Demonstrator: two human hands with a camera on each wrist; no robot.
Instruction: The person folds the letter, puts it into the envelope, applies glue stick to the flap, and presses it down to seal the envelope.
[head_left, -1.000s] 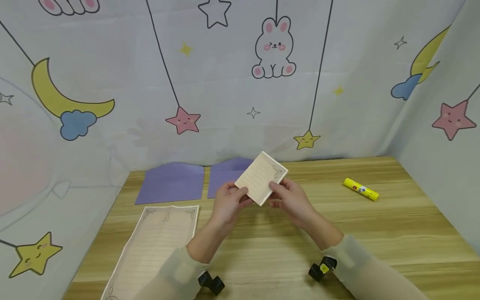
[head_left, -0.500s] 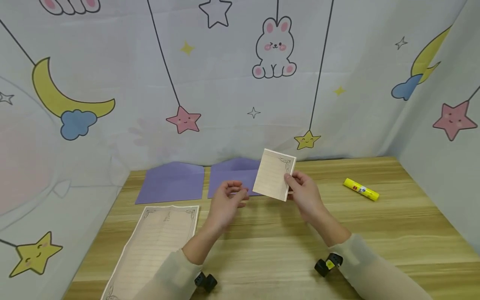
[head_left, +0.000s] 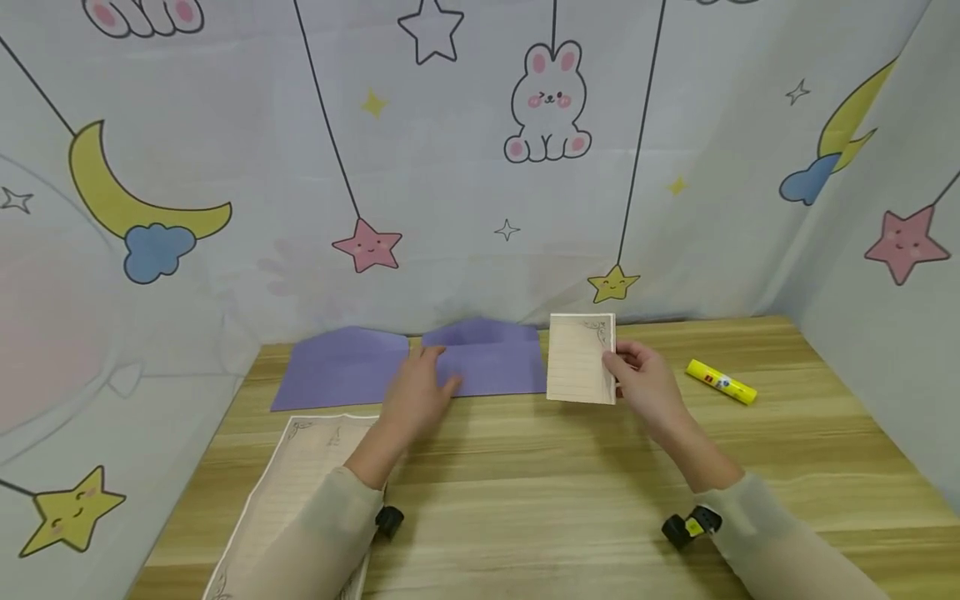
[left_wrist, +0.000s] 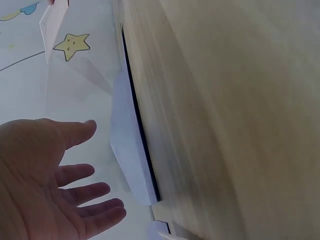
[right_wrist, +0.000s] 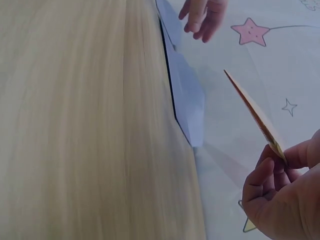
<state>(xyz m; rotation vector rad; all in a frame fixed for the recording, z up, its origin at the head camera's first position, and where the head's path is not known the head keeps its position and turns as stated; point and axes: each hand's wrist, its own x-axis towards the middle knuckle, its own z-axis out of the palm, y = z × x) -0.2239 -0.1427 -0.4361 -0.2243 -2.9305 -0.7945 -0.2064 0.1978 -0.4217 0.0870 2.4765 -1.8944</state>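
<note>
My right hand (head_left: 647, 379) pinches a folded sheet of letter paper (head_left: 579, 358) by its right edge, thumb in front and fingers behind. Cream and lined, the paper has a scrollwork corner and is held up above the table, as the right wrist view also shows edge-on. My left hand (head_left: 416, 390) is spread and holds nothing; in the head view it overlaps the left end of a purple envelope (head_left: 495, 371) whose flap is raised. The left wrist view shows its fingers (left_wrist: 90, 192) apart, with the envelope beyond them. Another purple envelope (head_left: 337, 371) lies to the left.
An unfolded lined sheet (head_left: 300, 483) with scroll corners lies at the table's left, partly under my left forearm. A yellow glue stick (head_left: 722, 382) lies at the right. Behind the wooden table (head_left: 540, 500) hangs a printed curtain (head_left: 450, 167).
My left hand has let go of the folded letter paper and moved left to the envelope. My right hand has carried the paper to the right and turned it upright.
</note>
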